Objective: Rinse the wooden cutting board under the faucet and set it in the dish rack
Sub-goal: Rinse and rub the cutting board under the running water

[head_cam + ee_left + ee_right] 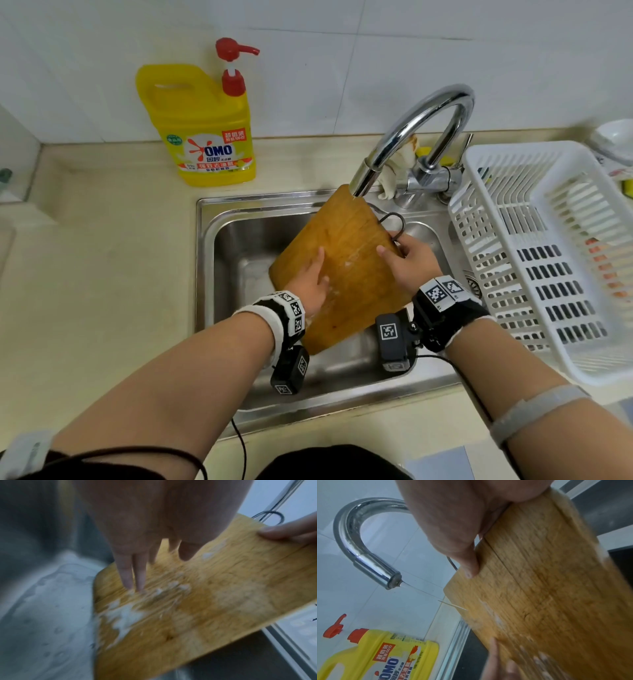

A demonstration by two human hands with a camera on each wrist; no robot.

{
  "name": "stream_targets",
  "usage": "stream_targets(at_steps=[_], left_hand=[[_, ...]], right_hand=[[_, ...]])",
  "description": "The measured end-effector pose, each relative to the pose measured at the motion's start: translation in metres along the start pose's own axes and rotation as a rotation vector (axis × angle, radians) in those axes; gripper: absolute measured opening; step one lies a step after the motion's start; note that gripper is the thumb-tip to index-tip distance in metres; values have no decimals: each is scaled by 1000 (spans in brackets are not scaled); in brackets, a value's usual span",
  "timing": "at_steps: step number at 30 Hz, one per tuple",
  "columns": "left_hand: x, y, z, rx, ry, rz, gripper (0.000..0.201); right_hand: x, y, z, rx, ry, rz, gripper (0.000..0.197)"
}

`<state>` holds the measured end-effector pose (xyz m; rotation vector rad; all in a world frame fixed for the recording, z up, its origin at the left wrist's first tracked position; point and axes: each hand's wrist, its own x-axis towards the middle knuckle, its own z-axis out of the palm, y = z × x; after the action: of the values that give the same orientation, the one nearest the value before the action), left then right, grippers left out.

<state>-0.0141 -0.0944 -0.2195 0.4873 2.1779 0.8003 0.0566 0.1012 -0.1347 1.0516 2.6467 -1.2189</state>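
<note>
Wooden cutting board [346,260] sits tilted over the steel sink [239,219], its far corner raised right up under the faucet [411,137] spout and its near end dipping toward the basin. A thin stream of water leaves the spout and meets the board's far edge, as the right wrist view shows. Right hand [407,263] grips the board's right edge, thumb on the top face and fingers wrapped underneath, just beside the wire hanging loop [394,226]. Left hand [308,279] lies flat on the board's left part with fingers [126,574] straight, tips touching the wet wood among white suds [125,615].

White dish rack [534,240] stands on the counter just right of the sink, well within reach of the right hand; nothing lies between it and the board except the sink rim. Behind the faucet base a pale cloth [400,164] is bunched up. Yellow dish soap bottle [202,126] with a red pump stands at the far left against the tiled wall. White bowl [616,137] sits at the far right corner of the counter.
</note>
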Motion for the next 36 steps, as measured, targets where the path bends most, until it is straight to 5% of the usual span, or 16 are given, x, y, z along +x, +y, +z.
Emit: stream_targets(at_steps=[3, 8, 12, 16, 20, 25, 29, 32, 36], left_hand=[[-7, -4, 4, -46, -114, 18, 76], [-21, 40, -7, -88, 86, 174, 94], [-29, 52, -12, -18, 118, 291, 103], [-32, 31, -8, 149, 79, 289, 104], [-29, 4, -13, 198, -2, 165, 84], [-21, 15, -63, 115, 355, 188, 59], [-12, 49, -112, 236, 697, 294, 69], [0, 65, -133, 483, 600, 266, 78], [16, 80, -145, 645, 432, 235, 56]], right_hand=[[5, -6, -1, 22, 28, 1, 44], [9, -21, 0, 25, 12, -82, 41], [8, -29, -5, 12, -24, -134, 42], [13, -39, -11, -48, -72, -176, 37], [28, -53, -14, -182, -121, -282, 39], [53, -70, -14, -276, -148, -334, 32], [69, -80, -10, -372, -96, -354, 13], [78, -86, -6, -431, -119, -344, 24], [77, -95, -8, -516, -170, -350, 52]])
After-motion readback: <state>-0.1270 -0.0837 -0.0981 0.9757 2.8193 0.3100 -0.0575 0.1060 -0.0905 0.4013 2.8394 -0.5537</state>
